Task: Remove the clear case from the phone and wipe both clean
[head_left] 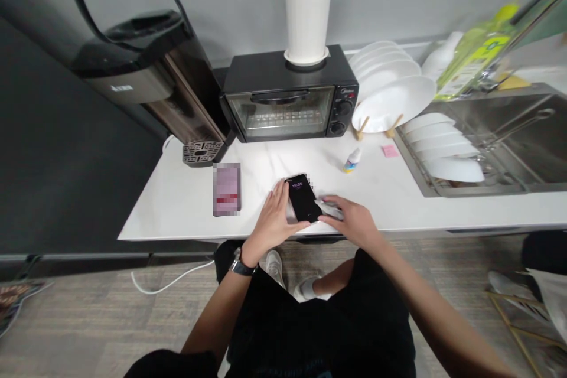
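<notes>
A black phone [304, 201] lies on the white countertop [172, 212], its screen lit with the time. My left hand [277, 215] rests along the phone's left side and lower edge, thumb and fingers apart. At the phone's lower right, my right hand [352, 220] has its fingers bent round a crumpled white cloth or tissue [329, 209], which touches the phone's right edge. A second phone [227, 190], with a blurred pinkish screen, lies to the left. Behind my right hand a small white bottle with a yellow base [352, 161] stands upright.
Behind are a black toaster oven [283, 111] with a white utensil cup [307, 20] on top and, at left, a tall drink dispenser [177, 88]. White plates [392, 97] stand in a rack beside the sink [522, 142]. A pink note [390, 151] lies nearby.
</notes>
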{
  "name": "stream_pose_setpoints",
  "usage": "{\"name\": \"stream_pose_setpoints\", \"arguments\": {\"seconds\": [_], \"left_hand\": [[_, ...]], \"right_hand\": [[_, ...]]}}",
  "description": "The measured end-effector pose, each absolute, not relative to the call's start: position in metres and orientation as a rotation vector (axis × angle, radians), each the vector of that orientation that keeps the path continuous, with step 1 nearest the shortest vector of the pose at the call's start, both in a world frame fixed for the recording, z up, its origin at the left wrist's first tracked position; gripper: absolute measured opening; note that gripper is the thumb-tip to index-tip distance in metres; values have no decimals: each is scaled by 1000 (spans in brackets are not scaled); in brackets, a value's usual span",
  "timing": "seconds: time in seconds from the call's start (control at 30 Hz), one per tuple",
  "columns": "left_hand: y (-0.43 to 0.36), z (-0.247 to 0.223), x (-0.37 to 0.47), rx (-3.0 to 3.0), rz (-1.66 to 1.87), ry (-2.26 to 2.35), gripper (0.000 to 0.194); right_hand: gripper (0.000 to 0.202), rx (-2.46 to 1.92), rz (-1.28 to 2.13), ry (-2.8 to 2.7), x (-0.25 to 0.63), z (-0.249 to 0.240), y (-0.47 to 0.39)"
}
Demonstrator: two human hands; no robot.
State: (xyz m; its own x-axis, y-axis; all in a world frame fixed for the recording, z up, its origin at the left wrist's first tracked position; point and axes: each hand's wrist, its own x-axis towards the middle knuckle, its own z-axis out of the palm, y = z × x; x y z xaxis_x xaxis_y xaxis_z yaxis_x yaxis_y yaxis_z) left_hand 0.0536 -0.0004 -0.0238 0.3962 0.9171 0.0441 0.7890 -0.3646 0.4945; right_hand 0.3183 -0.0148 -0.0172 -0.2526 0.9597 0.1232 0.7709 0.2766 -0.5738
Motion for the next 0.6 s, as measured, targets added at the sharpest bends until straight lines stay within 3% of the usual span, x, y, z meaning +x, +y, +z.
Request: {"name": "stream_pose_setpoints", "arguments": {"seconds": [0.1, 0.43, 0.6], "left_hand": [[2, -22, 56, 2268, 430, 1490, 120], [15, -17, 46, 2208, 320, 1388, 117], [-12, -22, 54, 2175, 521, 1500, 89]], "right_hand": [[49, -1529, 578, -2198, 310, -21, -10], [43, -1548, 580, -2083, 304, -26, -7], [51, -1571, 465, -1826, 325, -13, -8]]}}
